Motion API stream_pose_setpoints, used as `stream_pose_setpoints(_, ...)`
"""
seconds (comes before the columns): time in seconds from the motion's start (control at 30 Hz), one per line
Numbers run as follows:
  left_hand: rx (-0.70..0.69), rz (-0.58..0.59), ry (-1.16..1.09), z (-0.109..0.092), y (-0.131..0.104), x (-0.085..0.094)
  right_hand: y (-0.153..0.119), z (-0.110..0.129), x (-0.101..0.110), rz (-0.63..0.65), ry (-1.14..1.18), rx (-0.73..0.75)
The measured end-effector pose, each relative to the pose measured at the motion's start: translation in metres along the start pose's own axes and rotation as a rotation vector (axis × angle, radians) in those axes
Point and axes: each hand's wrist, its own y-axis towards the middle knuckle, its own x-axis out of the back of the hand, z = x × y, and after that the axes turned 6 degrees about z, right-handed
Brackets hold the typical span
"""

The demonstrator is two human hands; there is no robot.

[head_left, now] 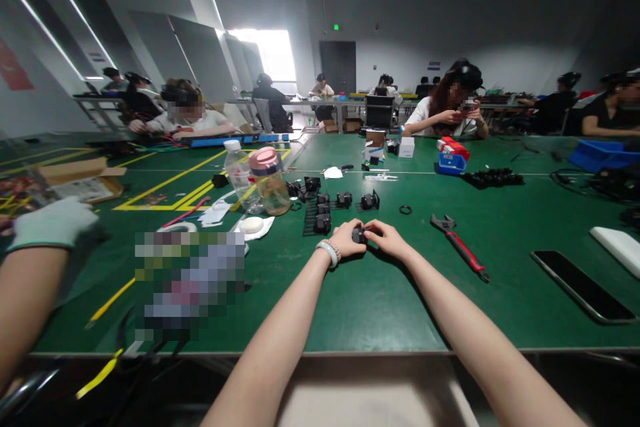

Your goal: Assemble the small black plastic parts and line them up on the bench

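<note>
Small black plastic part (359,235) gripped in left hand (345,239), above green tabletop (370,320); steadied there, apparently, for right hand (386,239), whose fingertips are brought against its side. Whether anything is pinched by the right cannot be told. Similar black parts (323,213) are grouped just beyond, presumably for easy reach.

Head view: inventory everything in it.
Table: one, green, foreground
Wrench: one, red and grey, right
Phone: one, black, right
Slab: one, white, right edge
Bottle: one, clear, left
Jar: one, clear with pink lid, left
Ring: one, black, beyond right hand
Small parts: several, black, beyond hands
Bins: at least two, blue, far right
People: several, white or black tops, background
Gloved hand: one, pale, far left
Left hand: one, bare, centre, holding black part
Right hand: one, bare, centre, touching it
</note>
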Motion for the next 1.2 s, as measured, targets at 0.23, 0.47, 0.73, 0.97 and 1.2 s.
stream_pose_setpoints(0.23, -0.02, -0.007, 0.004, -0.0003, -0.0013, 0.0007, 0.0002, -0.0005, 0.0001, 0.017, 0.082, 0.029)
stream_pose_setpoints(0.47, -0.016, -0.005, -0.004, 0.0008, 0.0, 0.0, 0.0001, 0.0005, 0.0031, 0.052, 0.184, 0.066)
stream_pose_setpoints(0.73, 0.004, 0.003, -0.012, -0.0002, -0.0001, 0.0001, -0.0011, 0.0026, 0.0039, 0.068, 0.169, 0.068)
stream_pose_setpoints(0.97, 0.017, 0.018, -0.015, -0.0031, -0.0008, 0.0021, -0.0012, 0.0034, 0.0044, 0.073, 0.122, 0.054)
stream_pose_setpoints(1.2, 0.001, 0.011, -0.006, -0.0049, -0.003, 0.0052, -0.0002, 0.0025, 0.0027, 0.074, 0.134, 0.102)
